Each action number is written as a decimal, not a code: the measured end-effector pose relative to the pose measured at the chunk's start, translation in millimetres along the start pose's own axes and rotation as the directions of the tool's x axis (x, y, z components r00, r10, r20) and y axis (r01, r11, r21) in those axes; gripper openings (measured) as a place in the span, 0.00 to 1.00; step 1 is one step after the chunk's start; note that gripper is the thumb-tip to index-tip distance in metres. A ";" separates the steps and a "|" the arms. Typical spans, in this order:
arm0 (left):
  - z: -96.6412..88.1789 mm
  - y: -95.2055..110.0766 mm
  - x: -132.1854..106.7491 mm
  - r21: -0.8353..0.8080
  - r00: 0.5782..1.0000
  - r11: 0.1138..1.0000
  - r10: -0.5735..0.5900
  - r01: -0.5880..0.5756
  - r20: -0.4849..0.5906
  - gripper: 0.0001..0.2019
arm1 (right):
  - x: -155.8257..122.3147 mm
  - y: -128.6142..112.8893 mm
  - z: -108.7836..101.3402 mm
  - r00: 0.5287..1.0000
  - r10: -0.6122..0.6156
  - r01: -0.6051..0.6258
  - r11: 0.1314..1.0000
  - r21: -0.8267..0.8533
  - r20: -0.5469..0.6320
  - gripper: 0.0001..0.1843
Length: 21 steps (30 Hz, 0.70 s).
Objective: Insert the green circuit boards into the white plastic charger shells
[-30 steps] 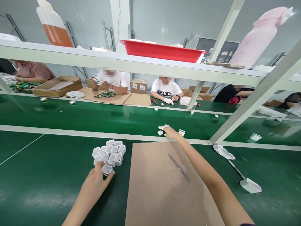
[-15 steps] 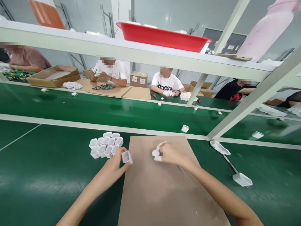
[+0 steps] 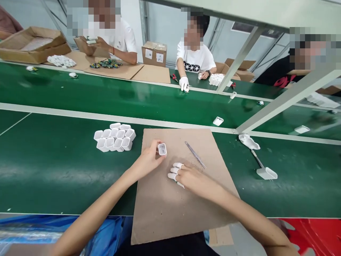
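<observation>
My left hand (image 3: pixel 149 158) grips a small white plastic housing (image 3: pixel 162 149) by its sides, over the cardboard sheet (image 3: pixel 160 213). The housing's open end faces me, and something small and dark shows inside. Close by on the right, my right hand (image 3: pixel 188 177) is low over the cardboard, palm down, fingers stretched out with white finger cots on them. Nothing shows in that hand, though its underside is hidden. Metal tweezers (image 3: pixel 195 155) lie on the cardboard beyond it. A cluster of similar white housings (image 3: pixel 114 138), open ends up, stands left of the sheet.
A white housing (image 3: pixel 266 173) with a metal tool beside it and a crumpled white item (image 3: pixel 249 141) lie on the right. Across the green conveyor belt (image 3: pixel 149 103), co-workers handle white parts. A slanted frame post (image 3: pixel 287 96) rises at right.
My left hand has carried the housing rightward over the cardboard. My right hand has come nearer and its fingers have straightened. The view has tilted down, and a co-worker's gloved hand now reaches the belt.
</observation>
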<state>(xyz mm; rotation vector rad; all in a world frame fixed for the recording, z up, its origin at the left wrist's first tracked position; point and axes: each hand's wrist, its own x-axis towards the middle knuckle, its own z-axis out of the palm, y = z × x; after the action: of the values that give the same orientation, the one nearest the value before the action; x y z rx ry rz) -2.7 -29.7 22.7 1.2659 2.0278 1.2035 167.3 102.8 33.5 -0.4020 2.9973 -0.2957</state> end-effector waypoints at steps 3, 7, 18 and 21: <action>4.8 -0.1 -1.9 0.020 0.998 0.998 0.064 -0.063 -0.022 0.17 | -0.6 9.3 -0.6 0.999 0.031 -0.032 0.997 0.076 0.019 0.10; 9.1 2.4 -7.0 0.090 0.983 0.982 0.171 -0.165 -0.063 0.19 | -6.8 29.3 1.5 0.965 0.111 0.000 0.906 0.423 -0.239 0.16; 36.0 12.7 -16.3 -0.174 0.985 0.971 0.151 -0.162 -0.080 0.19 | -15.2 14.4 11.4 0.682 0.495 0.490 0.239 0.839 -0.539 0.22; 43.6 12.9 -13.3 -0.584 0.987 0.795 -0.136 0.162 0.088 0.24 | -16.3 14.9 16.6 0.687 0.613 0.430 0.091 0.898 -0.391 0.23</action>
<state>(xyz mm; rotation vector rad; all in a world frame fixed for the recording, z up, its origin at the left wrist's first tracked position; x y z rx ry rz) 42.1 -20.0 10.6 0.7943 1.4956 1.5491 181.3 118.3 15.5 0.2319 2.2058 -2.9088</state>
